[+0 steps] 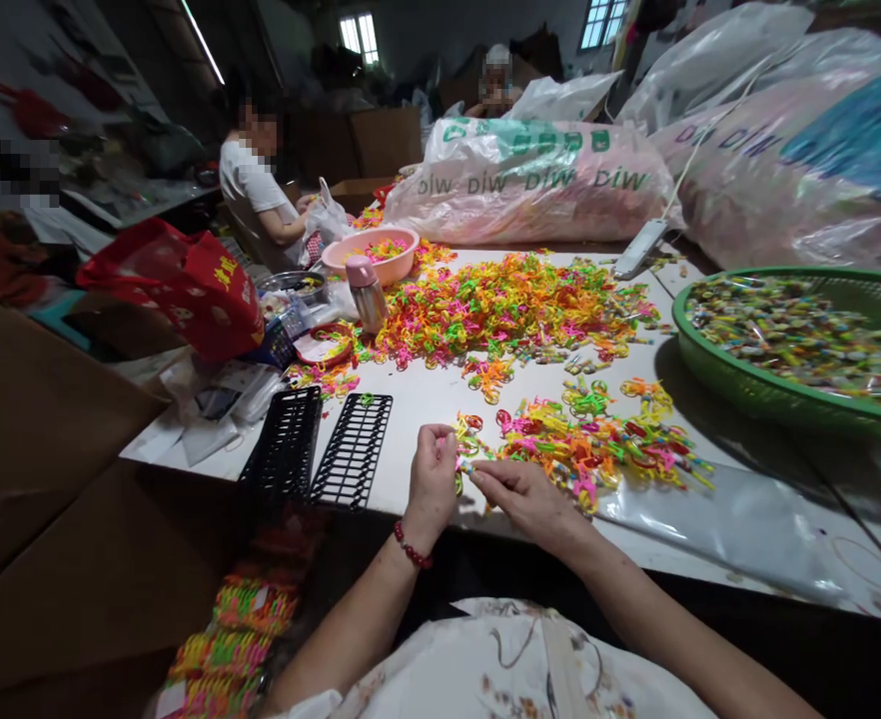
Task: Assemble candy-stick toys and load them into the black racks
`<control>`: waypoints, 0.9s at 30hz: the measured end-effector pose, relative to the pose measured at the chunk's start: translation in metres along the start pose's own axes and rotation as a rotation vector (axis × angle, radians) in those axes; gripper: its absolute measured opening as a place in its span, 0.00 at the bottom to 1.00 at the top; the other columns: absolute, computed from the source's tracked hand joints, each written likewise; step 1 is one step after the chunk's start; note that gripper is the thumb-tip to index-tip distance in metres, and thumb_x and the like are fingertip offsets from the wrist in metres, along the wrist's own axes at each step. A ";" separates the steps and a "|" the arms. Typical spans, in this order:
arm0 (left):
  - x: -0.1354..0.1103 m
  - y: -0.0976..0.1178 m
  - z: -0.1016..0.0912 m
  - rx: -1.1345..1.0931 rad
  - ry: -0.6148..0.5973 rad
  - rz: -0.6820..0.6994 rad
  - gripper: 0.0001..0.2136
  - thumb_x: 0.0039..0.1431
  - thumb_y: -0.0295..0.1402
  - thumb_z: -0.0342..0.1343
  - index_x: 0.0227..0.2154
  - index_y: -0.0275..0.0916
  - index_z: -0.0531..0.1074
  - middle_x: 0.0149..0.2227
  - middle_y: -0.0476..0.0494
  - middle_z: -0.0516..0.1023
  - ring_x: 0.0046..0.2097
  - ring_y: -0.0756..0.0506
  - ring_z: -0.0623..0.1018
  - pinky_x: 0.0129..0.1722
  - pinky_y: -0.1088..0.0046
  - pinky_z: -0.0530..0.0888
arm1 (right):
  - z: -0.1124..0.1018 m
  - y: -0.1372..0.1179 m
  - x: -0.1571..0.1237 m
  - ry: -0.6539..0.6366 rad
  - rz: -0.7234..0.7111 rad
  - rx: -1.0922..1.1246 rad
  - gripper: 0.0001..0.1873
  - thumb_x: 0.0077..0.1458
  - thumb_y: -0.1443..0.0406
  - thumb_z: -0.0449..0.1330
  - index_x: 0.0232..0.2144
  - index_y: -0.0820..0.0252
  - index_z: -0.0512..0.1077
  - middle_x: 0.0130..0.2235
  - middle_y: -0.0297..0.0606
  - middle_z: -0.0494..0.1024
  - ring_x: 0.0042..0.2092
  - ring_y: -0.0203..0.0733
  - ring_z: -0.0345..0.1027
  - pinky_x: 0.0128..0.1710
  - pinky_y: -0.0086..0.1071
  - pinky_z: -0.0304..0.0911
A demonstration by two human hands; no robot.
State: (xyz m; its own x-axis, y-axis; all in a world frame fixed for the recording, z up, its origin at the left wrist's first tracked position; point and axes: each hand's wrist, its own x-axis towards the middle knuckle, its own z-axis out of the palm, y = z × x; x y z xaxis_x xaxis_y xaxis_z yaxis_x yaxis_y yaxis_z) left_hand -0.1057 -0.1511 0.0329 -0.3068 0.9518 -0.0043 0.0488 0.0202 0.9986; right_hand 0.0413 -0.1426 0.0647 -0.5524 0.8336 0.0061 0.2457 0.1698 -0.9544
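My left hand, with a red bead bracelet at the wrist, is closed in a pinch on a small pink plastic piece, mostly covered by the fingers. Thumb and forefinger of my right hand pinch a small blue-and-white tube that meets the left fingertips. Whether the two pieces are joined, I cannot tell. Just beyond and right of my hands lies a small heap of bright plastic pieces, some with tubes on them. A larger pile of similar pieces spreads farther back on the white table.
Black plastic racks lie left of my hands. Behind them stand a pink-lidded flask and a pink basin. A green basket of small tubes is at right, near clear plastic bags. Other people sit farther back.
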 end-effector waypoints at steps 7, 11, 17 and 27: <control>-0.018 0.005 -0.025 0.231 -0.186 0.000 0.16 0.67 0.46 0.38 0.44 0.41 0.62 0.28 0.52 0.68 0.29 0.51 0.69 0.32 0.74 0.68 | 0.041 0.028 -0.029 -0.111 0.136 0.038 0.11 0.58 0.58 0.55 0.28 0.58 0.65 0.26 0.31 0.69 0.29 0.36 0.59 0.31 0.29 0.56; -0.013 0.001 -0.076 0.741 -0.050 0.222 0.15 0.68 0.40 0.39 0.39 0.39 0.67 0.38 0.42 0.73 0.43 0.45 0.72 0.46 0.66 0.70 | 0.052 0.059 -0.025 -0.137 0.184 0.192 0.13 0.61 0.55 0.50 0.34 0.57 0.67 0.34 0.36 0.75 0.35 0.39 0.66 0.36 0.32 0.61; -0.014 -0.036 -0.130 1.374 0.076 0.269 0.22 0.61 0.41 0.53 0.55 0.38 0.65 0.60 0.35 0.66 0.62 0.33 0.61 0.60 0.48 0.59 | 0.039 0.076 0.006 0.052 0.135 -0.007 0.14 0.58 0.53 0.51 0.28 0.55 0.62 0.28 0.33 0.72 0.31 0.39 0.66 0.31 0.31 0.59; -0.051 -0.053 -0.071 1.306 0.023 0.326 0.20 0.66 0.33 0.42 0.60 0.39 0.60 0.62 0.40 0.66 0.63 0.39 0.62 0.62 0.48 0.56 | 0.028 0.077 0.063 0.224 0.109 0.009 0.10 0.58 0.57 0.48 0.30 0.56 0.61 0.33 0.37 0.76 0.29 0.38 0.69 0.29 0.32 0.64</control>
State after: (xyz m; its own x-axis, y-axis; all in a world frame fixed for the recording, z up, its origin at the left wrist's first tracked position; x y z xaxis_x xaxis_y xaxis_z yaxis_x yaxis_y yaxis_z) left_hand -0.1602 -0.2223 -0.0156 -0.1222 0.9641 0.2358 0.9815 0.0821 0.1731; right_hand 0.0028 -0.0922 -0.0167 -0.3321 0.9427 -0.0324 0.2863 0.0680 -0.9557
